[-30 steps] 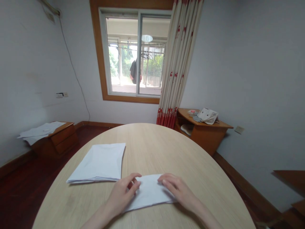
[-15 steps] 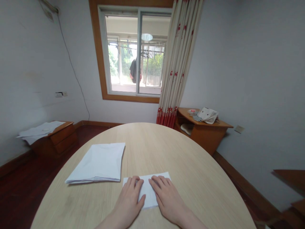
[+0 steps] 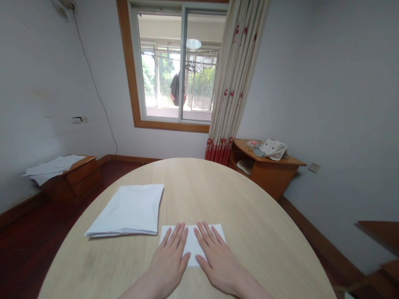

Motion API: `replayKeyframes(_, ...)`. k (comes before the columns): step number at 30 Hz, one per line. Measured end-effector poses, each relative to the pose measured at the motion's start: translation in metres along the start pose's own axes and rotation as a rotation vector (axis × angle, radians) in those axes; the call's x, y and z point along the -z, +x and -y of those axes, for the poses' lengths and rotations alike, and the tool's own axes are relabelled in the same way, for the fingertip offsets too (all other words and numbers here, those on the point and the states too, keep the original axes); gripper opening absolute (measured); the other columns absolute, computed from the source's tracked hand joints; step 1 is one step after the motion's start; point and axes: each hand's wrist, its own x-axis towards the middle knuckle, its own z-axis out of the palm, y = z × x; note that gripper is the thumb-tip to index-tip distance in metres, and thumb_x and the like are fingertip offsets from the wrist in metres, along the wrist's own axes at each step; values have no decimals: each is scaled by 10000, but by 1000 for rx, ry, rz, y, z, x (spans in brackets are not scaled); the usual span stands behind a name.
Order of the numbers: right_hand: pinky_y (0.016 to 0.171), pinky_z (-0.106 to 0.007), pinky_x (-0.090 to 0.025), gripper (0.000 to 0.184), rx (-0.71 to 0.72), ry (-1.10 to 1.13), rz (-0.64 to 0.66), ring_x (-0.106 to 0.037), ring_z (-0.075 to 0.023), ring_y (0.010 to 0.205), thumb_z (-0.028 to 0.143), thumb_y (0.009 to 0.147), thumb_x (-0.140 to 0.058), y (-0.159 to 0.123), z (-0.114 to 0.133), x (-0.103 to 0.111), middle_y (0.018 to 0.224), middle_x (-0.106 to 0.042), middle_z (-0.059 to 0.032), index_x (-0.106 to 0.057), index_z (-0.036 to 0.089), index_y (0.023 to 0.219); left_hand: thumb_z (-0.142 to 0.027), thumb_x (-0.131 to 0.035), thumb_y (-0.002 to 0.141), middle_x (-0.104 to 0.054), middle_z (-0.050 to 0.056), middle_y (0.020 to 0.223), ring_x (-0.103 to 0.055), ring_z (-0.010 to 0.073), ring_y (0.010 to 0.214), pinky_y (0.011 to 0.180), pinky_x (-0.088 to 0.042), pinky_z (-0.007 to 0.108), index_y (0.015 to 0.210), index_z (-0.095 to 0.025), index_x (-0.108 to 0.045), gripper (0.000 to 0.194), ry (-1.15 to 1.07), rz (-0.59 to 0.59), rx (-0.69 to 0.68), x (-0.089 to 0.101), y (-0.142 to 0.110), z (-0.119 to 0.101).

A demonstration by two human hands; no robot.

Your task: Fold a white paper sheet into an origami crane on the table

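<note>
My left hand (image 3: 168, 263) and my right hand (image 3: 216, 259) lie flat side by side, fingers spread, pressing on a folded white sheet (image 3: 191, 245). The sheet is a low rectangle on the oval light-wood table (image 3: 224, 195), and my hands hide much of its near half. To the left of my left hand lies a larger stack of folded white sheets (image 3: 126, 211), its top creased and its near edge showing several layers. Neither hand touches the stack.
Bare wood surrounds the sheets, and the table's curved edge runs close on both sides. A wooden corner cabinet (image 3: 268, 174) holds a cloth bag and small items at the right. Loose white sheets lie on a wooden drawer unit (image 3: 82, 174) at the left.
My hands have gone from pinching the sheet's raised edges to lying flat on it. The sheet now lies low and squared on the table, and the view has tilted slightly upward.
</note>
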Motion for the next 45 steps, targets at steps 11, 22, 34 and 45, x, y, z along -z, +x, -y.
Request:
replayKeyframes(11,1168,-546,-54,697,-67,16,144,-37,-286,1451,603,923,-383,1,-5,16,1578,-104,-17,-152,292,1503,-434,-336,1008,-159,85,1557,-161,294,1423,1122,-264,514,1513,-265,-139,568,-105,238,6,28,4,5)
replayKeyframes(22,1170,-515,-12,864,-172,20,250,50,-295,1445,733,820,-438,-2,-14,27,1585,-17,-12,-134,298,1502,-471,-378,989,-155,74,1560,-149,311,1426,1120,-227,556,1508,-300,-144,595,-196,274,5,39,6,8)
replayKeyframes(34,1132,-576,71,862,-257,-22,255,77,-308,1438,736,825,-413,-6,-13,31,1578,10,-62,-130,283,1501,-570,-427,933,-234,119,1541,-195,389,1398,1088,-264,587,1478,-297,-290,625,-95,235,93,37,4,6)
replayKeyframes(45,1135,-572,76,837,-255,-20,250,93,-306,1435,725,840,-404,-7,-11,32,1579,21,-54,-131,292,1502,-536,-359,971,-423,90,1460,-342,292,1368,1135,-185,534,1409,-220,-436,545,89,6,32,45,18,36)
